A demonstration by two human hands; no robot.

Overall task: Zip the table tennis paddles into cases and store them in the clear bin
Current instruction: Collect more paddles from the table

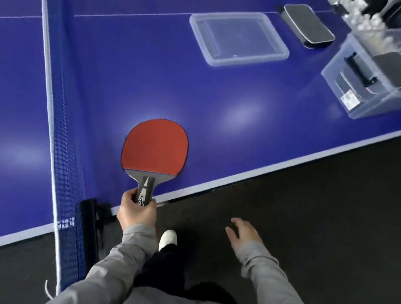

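Note:
My left hand (136,211) grips the handle of a red-faced paddle (156,146), whose blade lies over the blue table near the front edge. Off the table, over the dark floor, my right hand (243,233) hangs with relaxed fingers and holds nothing. A dark paddle case (309,26) lies on the table at the far right. The clear bin (375,100) stands at the table's right corner with dark cases (397,70) inside it. Its clear lid (238,38) lies flat on the table to the left of the bin.
The net (58,82) runs along the left, clamped by a black post (92,221) at the table edge. The white table edge (284,162) slants from lower left to upper right. A white shoe (168,238) shows below. Blurred clutter sits behind the bin.

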